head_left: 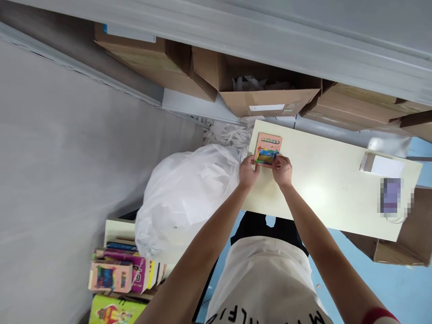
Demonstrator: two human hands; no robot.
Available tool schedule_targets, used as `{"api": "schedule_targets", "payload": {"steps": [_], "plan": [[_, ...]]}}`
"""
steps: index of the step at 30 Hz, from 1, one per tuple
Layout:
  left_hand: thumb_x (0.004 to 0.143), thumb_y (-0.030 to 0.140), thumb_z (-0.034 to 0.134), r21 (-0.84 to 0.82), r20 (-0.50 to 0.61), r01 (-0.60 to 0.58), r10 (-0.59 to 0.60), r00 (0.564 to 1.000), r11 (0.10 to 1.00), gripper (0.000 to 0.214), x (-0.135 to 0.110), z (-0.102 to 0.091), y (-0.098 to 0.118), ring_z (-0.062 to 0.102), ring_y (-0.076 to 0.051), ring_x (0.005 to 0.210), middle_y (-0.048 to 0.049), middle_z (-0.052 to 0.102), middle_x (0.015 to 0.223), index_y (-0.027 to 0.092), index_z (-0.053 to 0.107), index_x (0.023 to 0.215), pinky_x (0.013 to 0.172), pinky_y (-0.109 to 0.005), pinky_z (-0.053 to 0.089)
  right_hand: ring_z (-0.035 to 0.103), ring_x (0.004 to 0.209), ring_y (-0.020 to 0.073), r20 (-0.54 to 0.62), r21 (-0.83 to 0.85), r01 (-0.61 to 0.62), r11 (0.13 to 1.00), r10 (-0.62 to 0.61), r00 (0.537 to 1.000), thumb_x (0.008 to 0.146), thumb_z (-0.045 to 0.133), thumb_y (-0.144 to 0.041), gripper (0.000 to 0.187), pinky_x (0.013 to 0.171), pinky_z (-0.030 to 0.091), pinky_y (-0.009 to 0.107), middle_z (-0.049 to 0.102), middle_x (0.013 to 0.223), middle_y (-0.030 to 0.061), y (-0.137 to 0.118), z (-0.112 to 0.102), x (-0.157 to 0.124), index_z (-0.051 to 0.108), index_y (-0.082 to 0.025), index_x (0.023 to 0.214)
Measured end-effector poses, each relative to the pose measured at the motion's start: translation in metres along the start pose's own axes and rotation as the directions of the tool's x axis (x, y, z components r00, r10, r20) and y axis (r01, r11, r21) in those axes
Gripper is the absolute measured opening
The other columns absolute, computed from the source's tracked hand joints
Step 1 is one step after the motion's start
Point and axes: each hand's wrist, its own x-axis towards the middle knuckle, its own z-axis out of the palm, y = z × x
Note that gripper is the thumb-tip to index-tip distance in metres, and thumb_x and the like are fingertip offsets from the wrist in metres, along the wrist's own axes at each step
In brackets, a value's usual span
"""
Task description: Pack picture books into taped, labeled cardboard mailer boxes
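Observation:
A small pink book (269,143) with a colourful landscape picture on its cover lies at the left end of a cream-coloured table (320,180). At its lower left corner, my left hand (249,173) grips the edge between thumb and fingers. My right hand (282,171) pinches the lower right edge of the same book, fingers curled. The book's cover faces up, with its title along the top.
Open cardboard boxes (270,101) line a shelf behind the table. A white box (384,165) sits at the table's right end. On the left are a large white plastic bag (189,193), shredded paper (227,135) and stacked books (116,274). Another carton (401,245) stands at lower right.

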Motion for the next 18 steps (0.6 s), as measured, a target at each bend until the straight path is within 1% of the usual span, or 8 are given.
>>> {"api": "schedule_targets", "payload": {"steps": [3,4,6,8,10,12,15,18], "plan": [[0.074,0.014,0.06,0.023,0.015,-0.023,0.023,1.0,0.999,0.029,-0.002,-0.004,0.006,0.067,-0.022,0.09,-0.0065,0.07,0.092,0.02,0.06,0.102,0.087,-0.037,0.054,0.065,0.095,0.0235,-0.006,-0.002,0.006,1.0,-0.006,1.0,0.079,0.054,-0.015,0.035,0.086,0.058,0.041,0.064,0.111,0.0159,-0.004,-0.008,-0.005,0.068,-0.015,0.111],[0.074,0.014,0.06,0.028,0.017,-0.034,0.034,0.999,0.999,0.029,-0.002,-0.006,0.01,0.067,-0.024,0.092,-0.0074,0.07,0.093,0.019,0.06,0.102,0.088,-0.039,0.054,0.065,0.097,0.0244,-0.019,0.003,0.007,1.0,-0.007,1.0,0.079,0.055,-0.016,0.035,0.088,0.058,0.042,0.063,0.113,0.0162,-0.006,-0.014,-0.006,0.067,-0.015,0.112],[0.075,0.016,0.06,0.021,0.012,-0.066,0.066,0.998,0.998,0.029,-0.005,-0.011,0.022,0.067,-0.026,0.098,-0.01,0.07,0.099,0.018,0.061,0.104,0.091,-0.042,0.053,0.065,0.095,0.0241,-0.052,0.032,0.014,0.999,-0.013,0.999,0.078,0.057,-0.018,0.037,0.086,0.058,0.044,0.062,0.117,0.0162,-0.009,-0.033,-0.01,0.066,-0.016,0.114],[0.076,0.018,0.06,-0.015,0.007,-0.111,0.111,0.994,0.994,0.03,-0.007,-0.015,0.036,0.066,-0.027,0.103,-0.0118,0.07,0.106,0.018,0.061,0.105,0.094,-0.045,0.053,0.067,0.088,0.0224,-0.074,0.075,0.031,0.997,-0.026,0.997,0.079,0.057,-0.022,0.036,0.08,0.06,0.043,0.061,0.118,0.0155,-0.009,-0.06,-0.014,0.065,-0.017,0.114],[0.076,0.022,0.062,-0.058,0.01,-0.16,0.16,0.987,0.985,0.028,-0.008,-0.018,0.051,0.066,-0.029,0.106,-0.0128,0.07,0.11,0.019,0.062,0.105,0.095,-0.048,0.053,0.068,0.081,0.0207,-0.077,0.116,0.044,0.992,-0.035,0.996,0.08,0.057,-0.025,0.033,0.073,0.061,0.041,0.062,0.117,0.0149,-0.005,-0.093,-0.02,0.066,-0.017,0.111],[0.078,0.028,0.063,-0.108,0.057,-0.191,0.198,0.979,0.976,0.025,-0.008,-0.021,0.065,0.066,-0.031,0.106,-0.0131,0.07,0.109,0.02,0.063,0.101,0.095,-0.051,0.053,0.069,0.077,0.0196,-0.055,0.149,0.039,0.988,-0.031,0.998,0.08,0.057,-0.028,0.031,0.067,0.061,0.039,0.065,0.114,0.0141,0.002,-0.128,-0.028,0.067,-0.017,0.108],[0.078,0.041,0.066,-0.165,0.16,-0.224,0.25,0.955,0.961,0.025,-0.008,-0.024,0.086,0.07,-0.031,0.095,-0.0114,0.071,0.102,0.023,0.064,0.095,0.087,-0.051,0.057,0.069,0.072,0.0192,0.005,0.18,0.014,0.984,-0.015,1.0,0.08,0.059,-0.032,0.027,0.064,0.061,0.037,0.071,0.102,0.0113,0.017,-0.176,-0.043,0.069,-0.019,0.101],[0.074,0.049,0.069,-0.183,0.225,-0.293,0.33,0.917,0.938,0.028,-0.011,-0.025,0.115,0.072,-0.028,0.076,-0.0086,0.073,0.089,0.026,0.064,0.089,0.07,-0.045,0.06,0.07,0.071,0.0196,0.054,0.198,0.025,0.98,-0.036,0.998,0.077,0.063,-0.035,0.023,0.064,0.061,0.036,0.074,0.095,0.0096,0.031,-0.213,-0.058,0.07,-0.02,0.093]]}}
